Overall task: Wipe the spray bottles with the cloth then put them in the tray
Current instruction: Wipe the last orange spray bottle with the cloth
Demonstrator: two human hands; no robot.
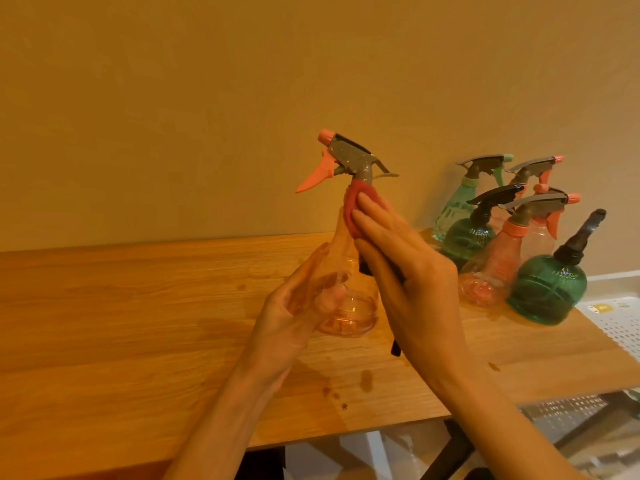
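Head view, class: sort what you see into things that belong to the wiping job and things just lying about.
Job:
- held orange spray bottle
- red cloth
- left hand
- right hand
- waiting spray bottles
- white tray

Lying about:
- wooden table
- droplets
- wall

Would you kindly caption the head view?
Left hand holds a peach spray bottle; right hand wipes its neck with red cloth.
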